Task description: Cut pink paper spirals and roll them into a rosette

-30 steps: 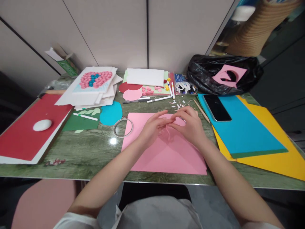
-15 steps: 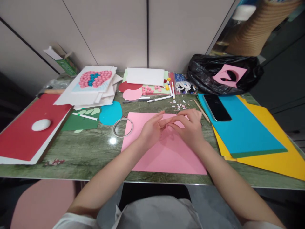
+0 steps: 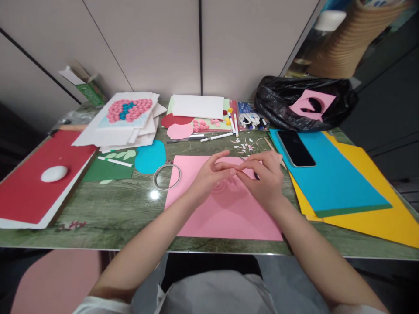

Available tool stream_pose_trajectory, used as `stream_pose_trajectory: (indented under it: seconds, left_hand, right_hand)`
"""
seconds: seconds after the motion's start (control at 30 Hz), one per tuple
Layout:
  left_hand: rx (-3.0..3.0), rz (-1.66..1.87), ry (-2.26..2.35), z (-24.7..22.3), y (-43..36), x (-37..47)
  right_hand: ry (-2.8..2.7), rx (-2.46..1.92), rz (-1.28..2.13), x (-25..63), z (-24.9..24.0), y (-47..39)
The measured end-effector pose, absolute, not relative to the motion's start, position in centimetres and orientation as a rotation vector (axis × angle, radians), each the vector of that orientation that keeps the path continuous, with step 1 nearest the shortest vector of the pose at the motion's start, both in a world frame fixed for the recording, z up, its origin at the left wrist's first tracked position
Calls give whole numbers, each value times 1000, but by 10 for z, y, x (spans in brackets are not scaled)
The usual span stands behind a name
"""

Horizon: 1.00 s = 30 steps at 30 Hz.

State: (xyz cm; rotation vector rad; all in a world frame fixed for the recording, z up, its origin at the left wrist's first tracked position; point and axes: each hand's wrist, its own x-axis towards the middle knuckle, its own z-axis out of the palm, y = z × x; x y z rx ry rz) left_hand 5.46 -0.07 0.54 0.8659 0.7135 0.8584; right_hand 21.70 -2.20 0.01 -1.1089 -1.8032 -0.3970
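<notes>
Above a pink sheet of paper (image 3: 229,218), my two hands meet at the fingertips. My left hand (image 3: 214,176) and my right hand (image 3: 263,174) both pinch a small piece of pink paper (image 3: 236,169), mostly covered by the fingers. Faint curling shapes, like a pink paper spiral (image 3: 220,187), show on the sheet below; I cannot tell whether they join the held piece. A small dark object (image 3: 256,175) peeks out by my right hand's fingers. Left of the sheet, a roll of tape (image 3: 154,178) overlaps its edge.
Small paper scraps (image 3: 245,146) and markers (image 3: 216,137) lie behind the sheet. On the right, a phone (image 3: 296,148) rests on blue paper (image 3: 340,183). A white oval object (image 3: 54,174) sits on red paper (image 3: 29,192) at left. Behind stands a black plastic bag (image 3: 275,104).
My fingertips have shifted slightly, and my right hand has turned a little, so the small dark object beside it now shows. The whole view has moved slightly.
</notes>
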Motion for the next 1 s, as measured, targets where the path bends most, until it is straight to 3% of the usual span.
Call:
stream_pose_trajectory:
  seconds: [0.3,1.0]
  left_hand:
    - [790,842,674,5,-3,57]
    - [765,863,671,7,-1,54]
  right_hand:
    - [-1810,-1092,-389,212,6,-28]
    - [-1884,-1105,-14,207,10,-32]
